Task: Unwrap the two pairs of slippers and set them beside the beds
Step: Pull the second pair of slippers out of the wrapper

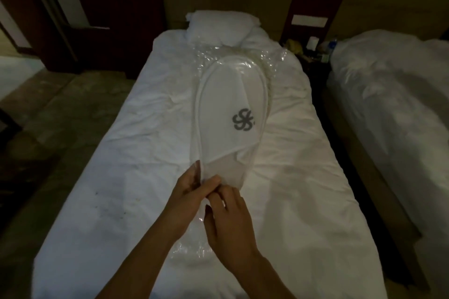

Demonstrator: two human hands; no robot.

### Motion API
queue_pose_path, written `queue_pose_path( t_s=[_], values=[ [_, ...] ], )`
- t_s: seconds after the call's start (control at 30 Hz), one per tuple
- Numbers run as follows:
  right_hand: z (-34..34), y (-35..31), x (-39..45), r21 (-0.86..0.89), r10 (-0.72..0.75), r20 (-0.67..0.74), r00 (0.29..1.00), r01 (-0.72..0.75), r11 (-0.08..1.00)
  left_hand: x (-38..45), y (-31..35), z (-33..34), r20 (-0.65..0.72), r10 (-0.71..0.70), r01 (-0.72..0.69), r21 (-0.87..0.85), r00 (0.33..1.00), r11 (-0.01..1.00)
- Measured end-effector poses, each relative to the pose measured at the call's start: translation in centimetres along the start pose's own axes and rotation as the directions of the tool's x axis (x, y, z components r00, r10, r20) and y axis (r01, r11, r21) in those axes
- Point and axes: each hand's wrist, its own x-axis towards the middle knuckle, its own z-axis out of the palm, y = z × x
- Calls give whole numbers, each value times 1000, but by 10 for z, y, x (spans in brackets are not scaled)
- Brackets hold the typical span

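A white slipper pair [226,109] with a grey swirl logo is held up flat over the near bed [136,143], still inside a clear plastic wrapper [209,55] that shines around its toe end. My left hand [192,189] pinches the wrapper's edge at the heel end. My right hand [228,216] grips the same end just below it, fingers closed on the plastic. More clear plastic [189,250] lies on the sheet under my wrists; whether it holds the second pair is hidden.
A pillow [218,29] sits at the head of the near bed. A second bed [393,94] stands on the right, with a dark nightstand [311,48] holding small items between them. Carpeted floor [48,128] runs along the left.
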Motion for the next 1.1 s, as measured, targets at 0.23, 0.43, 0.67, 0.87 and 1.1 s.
queue_pose_path(
  t_s=[0.23,0.43,0.67,0.87,1.1],
  values=[
    [5,1,7,-10,-13,-80,997,12,1000,2,7,0,-48,25,-26,-23,999,999],
    [-1,-4,21,-169,-3,-34,999,-3,986,12,8,3,-175,-32,11,-117,984,993],
    [6,-1,35,-241,20,64,998,-4,970,24,13,-1,-213,-15,-6,-95,977,995],
    [14,6,48,-274,9,170,985,39,961,38,22,-6,-237,-32,-2,-141,971,990],
    [17,2,63,-264,-33,186,982,82,961,53,33,-10,-253,-2,-23,-95,967,995]
  ],
)
